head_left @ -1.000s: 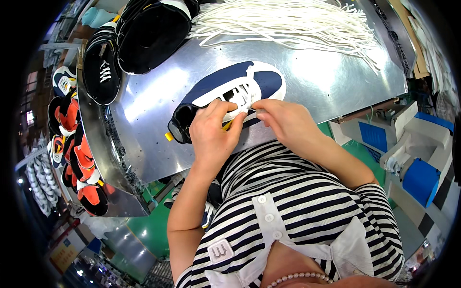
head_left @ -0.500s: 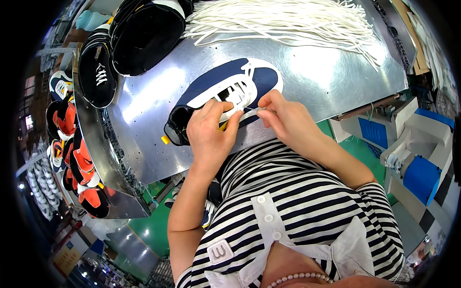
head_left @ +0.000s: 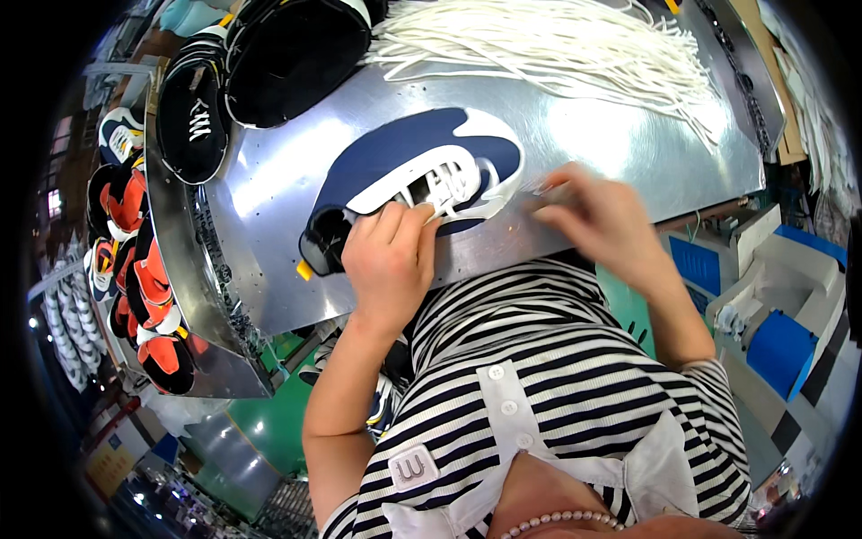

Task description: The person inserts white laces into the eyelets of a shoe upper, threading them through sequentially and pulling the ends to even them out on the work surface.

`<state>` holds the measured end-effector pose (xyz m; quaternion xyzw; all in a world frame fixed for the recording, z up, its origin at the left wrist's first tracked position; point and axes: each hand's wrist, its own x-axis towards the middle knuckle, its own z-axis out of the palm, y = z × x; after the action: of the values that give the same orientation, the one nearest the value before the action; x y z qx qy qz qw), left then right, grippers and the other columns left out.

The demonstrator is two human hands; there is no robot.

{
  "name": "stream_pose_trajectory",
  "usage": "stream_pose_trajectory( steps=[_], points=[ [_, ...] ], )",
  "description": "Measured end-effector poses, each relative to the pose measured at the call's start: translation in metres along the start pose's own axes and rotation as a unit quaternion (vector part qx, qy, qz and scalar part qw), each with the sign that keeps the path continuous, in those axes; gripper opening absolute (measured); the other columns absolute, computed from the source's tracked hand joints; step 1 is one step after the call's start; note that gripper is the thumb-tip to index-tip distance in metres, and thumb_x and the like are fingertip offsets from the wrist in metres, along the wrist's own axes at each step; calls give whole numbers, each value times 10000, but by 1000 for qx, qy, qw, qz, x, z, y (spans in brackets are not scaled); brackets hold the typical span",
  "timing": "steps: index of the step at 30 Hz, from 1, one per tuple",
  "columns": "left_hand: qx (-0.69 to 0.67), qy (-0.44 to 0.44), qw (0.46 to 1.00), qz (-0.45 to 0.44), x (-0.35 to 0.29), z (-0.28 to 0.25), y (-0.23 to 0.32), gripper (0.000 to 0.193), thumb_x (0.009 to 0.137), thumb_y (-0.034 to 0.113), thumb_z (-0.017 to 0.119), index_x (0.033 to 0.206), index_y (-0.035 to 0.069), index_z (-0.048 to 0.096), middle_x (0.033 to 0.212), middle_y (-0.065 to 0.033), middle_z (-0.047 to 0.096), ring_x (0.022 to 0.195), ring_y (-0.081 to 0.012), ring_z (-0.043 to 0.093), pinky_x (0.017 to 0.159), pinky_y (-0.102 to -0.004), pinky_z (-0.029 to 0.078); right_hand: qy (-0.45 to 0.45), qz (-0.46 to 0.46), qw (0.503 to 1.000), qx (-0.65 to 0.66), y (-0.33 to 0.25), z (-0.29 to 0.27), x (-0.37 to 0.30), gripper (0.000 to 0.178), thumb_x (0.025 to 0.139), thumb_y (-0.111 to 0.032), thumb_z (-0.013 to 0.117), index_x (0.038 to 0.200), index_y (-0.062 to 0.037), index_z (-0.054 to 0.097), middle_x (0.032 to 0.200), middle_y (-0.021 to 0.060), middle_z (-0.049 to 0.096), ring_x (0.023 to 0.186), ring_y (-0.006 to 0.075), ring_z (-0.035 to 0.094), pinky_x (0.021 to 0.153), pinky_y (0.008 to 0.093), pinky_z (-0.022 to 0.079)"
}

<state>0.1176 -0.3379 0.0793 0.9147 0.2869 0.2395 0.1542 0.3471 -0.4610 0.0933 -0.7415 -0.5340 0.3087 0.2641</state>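
Fingers of the left hand (head_left: 388, 260) press together on the navy-and-white flat shoe upper (head_left: 422, 180) lying mid-table on the shiny metal worktable (head_left: 269, 234), while the right hand (head_left: 597, 216), blurred, pinches a white lace (head_left: 512, 190) just right of it.

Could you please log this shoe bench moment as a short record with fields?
Surface: shiny metal worktable
Work piece: navy and white shoe, lying on its side
Left hand: pressing on the shoe's laced area
Right hand: blurred, beside the shoe's toe end, pinching something thin, likely a lace
Laces: pile of white shoelaces at the table's far edge
Other shoes: black shoes far left; orange and black shoes below the table's left edge
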Motion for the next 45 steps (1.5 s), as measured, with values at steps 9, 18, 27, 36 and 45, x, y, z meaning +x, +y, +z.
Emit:
stream_pose_trajectory(
  steps=[9, 18, 27, 36, 45],
  points=[
    [59, 49, 992, 104, -2, 4, -1, 133, 744, 68, 713, 866, 70, 660, 698, -35, 524, 660, -206, 542, 569, -329, 412, -25, -241, 959, -147, -55, 32, 46, 194, 833, -101, 641, 1023, -70, 618, 847, 98, 686, 740, 299, 678, 606, 387, 513],
    [-22, 26, 995, 99, -1, 6, -10, 185, 732, 10, 741, 885, 38, 639, 719, -81, 541, 658, -257, 539, 580, -356, 430, -109, -115, 982, 100, -44, 39, 79, 268, 791, -163, 723, 1037, -68, 674, 932, 121, 715, 844, 299, 682, 743, 396, 520],
    [-43, -23, 994, 96, 2, 1, -8, 211, 758, 66, 733, 953, 42, 654, 719, -68, 522, 679, -247, 542, 607, -360, 438, 209, -226, 906, 290, -51, -64, 81, 193, 938, -133, 609, 1075, -30, 697, 1062, 72, 700, 890, 146, 681, 845, 253, 535],
    [-232, -79, 928, -280, 11, -13, -2, 761, 960, 229, 626, 1475, -43, 135, 1084, -275, 670, 907, -360, 705, 770, -389, 539, -90, -47, 954, 281, -41, 36, 87, 144, 841, -169, 696, 910, -43, 693, 831, 57, 648, 738, 141, 594, 705, 285, 471],
    [-48, 78, 961, -261, 6, 17, -6, 488, 840, 333, 744, 1184, 15, 611, 864, -177, 668, 759, -324, 604, 692, -426, 477, -62, -114, 970, 206, -34, 65, 110, 209, 829, -225, 697, 942, -49, 700, 973, 110, 651, 854, 254, 654, 765, 341, 497]
  ],
)
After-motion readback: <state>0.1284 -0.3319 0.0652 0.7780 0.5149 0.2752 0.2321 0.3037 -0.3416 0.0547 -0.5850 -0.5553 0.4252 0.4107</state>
